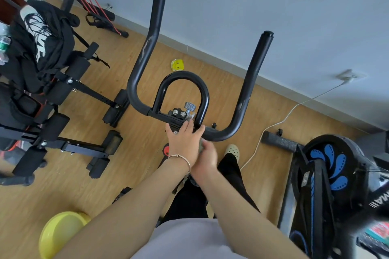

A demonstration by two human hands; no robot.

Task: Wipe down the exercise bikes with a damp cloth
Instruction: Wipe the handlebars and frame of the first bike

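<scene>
Your left hand [182,143] lies open, fingers spread flat over the clamp [179,116] at the middle of the handlebar [219,135], steadying it more than gripping it. Your right hand [205,159] sits just beside it, touching your left wrist, and is blurred; it looks closed around a small greyish wad that I take to be the cloth [201,146], though little of it shows. The step in hand seems to be wiping the centre of the bars, around the bolts and the silver knob [190,107] (fiddly spots that catch grime). The next move likely calls for sliding the cloth outward along the curved tube and up each upright grip [255,69], turning the wad so a clean side meets the scuffed patches. Beyond the bike, the wooden floor [84,191] holds a yellow basin [63,235] near your left elbow, presumably for rinsing. A black weight bench [63,94] piled with dark clothing stands to the left, a second machine with a blue-patterned wheel [334,166] to the right, and a white cable [273,126] runs along the floor to a wall socket.
</scene>
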